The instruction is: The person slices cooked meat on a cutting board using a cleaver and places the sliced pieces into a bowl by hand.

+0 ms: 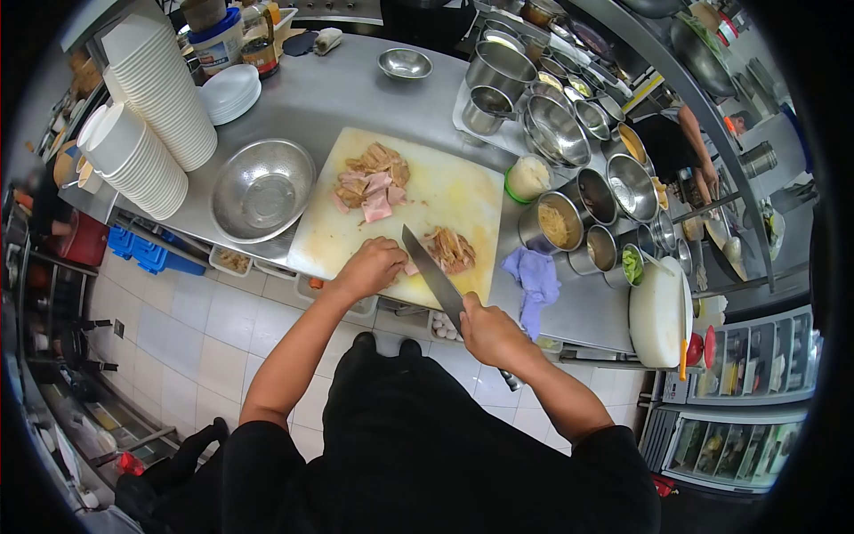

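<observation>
While gripping knife [432,276] in wrapped right hand [492,330], pinning meat [452,251] under curled left hand [378,265]. Looks pink there, browned, sliced ahead of right.

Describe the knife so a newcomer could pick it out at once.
Find the pale cutting board on the steel counter, then the right hand at its near edge. The knife juts from that hand, its blade angled between the left hand and the nearer meat pile. Its long, flat grey blade sets it apart from the lumpy brown meat.
</observation>
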Motion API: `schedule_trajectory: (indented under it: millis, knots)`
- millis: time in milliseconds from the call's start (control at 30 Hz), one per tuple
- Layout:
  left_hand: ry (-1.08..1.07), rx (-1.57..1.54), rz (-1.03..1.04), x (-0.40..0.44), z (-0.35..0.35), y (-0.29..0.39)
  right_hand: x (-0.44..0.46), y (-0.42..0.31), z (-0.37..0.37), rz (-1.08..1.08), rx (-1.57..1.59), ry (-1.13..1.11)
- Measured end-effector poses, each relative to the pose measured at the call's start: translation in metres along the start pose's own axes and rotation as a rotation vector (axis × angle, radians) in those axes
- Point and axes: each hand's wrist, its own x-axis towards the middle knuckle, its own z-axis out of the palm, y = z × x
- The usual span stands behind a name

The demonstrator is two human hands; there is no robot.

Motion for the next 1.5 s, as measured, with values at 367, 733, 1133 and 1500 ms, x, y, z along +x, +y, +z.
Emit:
schedule_trajectory:
  millis: [367, 733, 1133, 1500]
  knots:
    - [0.124, -0.009, 0.055, 0.005, 0.01, -0.004, 0.027, 0.003, 0.018, -0.006, -0.139, -0.07]
    - [0.137, -0.092, 0.008, 0.001, 0.014, -0.008, 0.026, -0.007, -0.001, 0.033, -0.05, -0.171]
    - [0.115, -0.098, 0.035, 0.0, 0.011, -0.009, 0.014, -0.011, -0.029, -0.002, 0.054, -0.22]
    - [0.064, -0.093, 0.04, -0.002, 0.009, -0.012, 0.026, 0.007, 0.012, -0.017, 0.135, -0.091]
